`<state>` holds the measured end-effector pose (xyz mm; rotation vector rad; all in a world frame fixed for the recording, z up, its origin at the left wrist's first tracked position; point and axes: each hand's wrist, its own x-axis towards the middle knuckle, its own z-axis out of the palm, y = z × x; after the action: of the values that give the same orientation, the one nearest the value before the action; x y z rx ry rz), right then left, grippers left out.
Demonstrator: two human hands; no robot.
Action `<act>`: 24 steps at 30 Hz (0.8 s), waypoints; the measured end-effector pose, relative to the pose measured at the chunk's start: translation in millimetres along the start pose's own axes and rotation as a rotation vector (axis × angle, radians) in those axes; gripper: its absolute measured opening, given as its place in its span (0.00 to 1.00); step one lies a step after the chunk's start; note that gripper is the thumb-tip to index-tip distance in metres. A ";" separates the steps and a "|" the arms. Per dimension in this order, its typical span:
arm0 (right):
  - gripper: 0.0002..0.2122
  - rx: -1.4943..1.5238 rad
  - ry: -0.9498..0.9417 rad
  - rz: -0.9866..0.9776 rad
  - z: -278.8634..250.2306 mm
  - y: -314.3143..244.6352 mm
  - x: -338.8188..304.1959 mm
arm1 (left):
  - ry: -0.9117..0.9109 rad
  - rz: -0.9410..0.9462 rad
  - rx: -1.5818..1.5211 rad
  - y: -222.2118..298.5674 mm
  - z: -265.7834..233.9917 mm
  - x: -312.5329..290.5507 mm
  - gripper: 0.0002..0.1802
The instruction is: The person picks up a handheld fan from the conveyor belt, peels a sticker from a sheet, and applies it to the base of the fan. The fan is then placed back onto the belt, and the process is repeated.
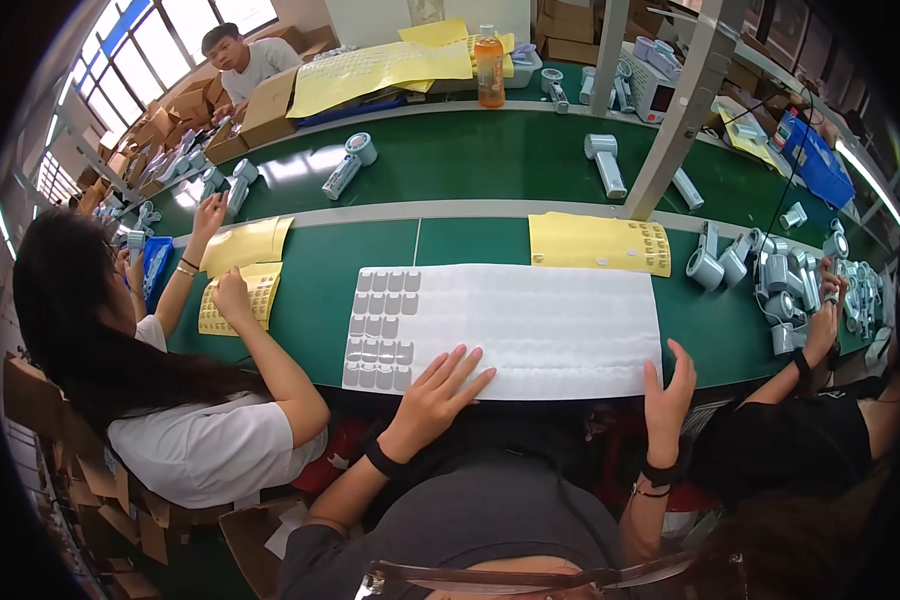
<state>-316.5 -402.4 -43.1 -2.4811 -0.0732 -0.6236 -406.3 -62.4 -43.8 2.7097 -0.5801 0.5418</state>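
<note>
A large white backing sheet (550,330) lies on the green bench in front of me. Rows of grey rounded stickers (375,328) cover its left end, and the rest of its surface is bare white. My left hand (435,396) rests with fingers spread on the sheet's near edge, just right of the stickers. At the near right corner, my right hand (669,392) stands with thumb and fingers apart and nothing between them. Beyond the sheet's far right edge lies a yellow sheet (570,240) with small dark stickers along its right side.
A co-worker (170,400) at my left handles yellow sticker sheets (240,300). Another person's hand (828,290) is among pale grey handheld devices (785,285) at the right. A metal post (685,110) rises beyond the bench. An orange bottle (489,68) stands at the back.
</note>
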 end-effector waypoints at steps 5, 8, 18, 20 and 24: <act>0.21 0.058 -0.035 -0.042 8.8 -13.0 -9.6 | 0.033 0.013 0.000 -2.4 0.6 3.8 0.29; 0.20 0.018 -0.020 0.045 4.1 -43.3 12.6 | 0.025 -0.003 -0.042 -3.4 -4.2 11.7 0.28; 0.09 0.471 -0.547 -0.690 152.0 -211.7 68.8 | 0.083 -0.262 -0.421 -44.0 -56.2 25.5 0.23; 0.08 0.391 -0.463 -0.654 178.2 -219.2 66.3 | 0.156 -0.297 -0.310 -58.4 -76.3 34.6 0.23; 0.09 0.368 -0.415 -0.603 191.2 -228.5 64.8 | 0.306 -0.474 -0.066 -81.6 -122.1 58.5 0.19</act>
<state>-221.3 -112.9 -33.9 -2.1692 -1.0251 -0.2739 -356.5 35.4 70.0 2.5038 0.1215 0.7631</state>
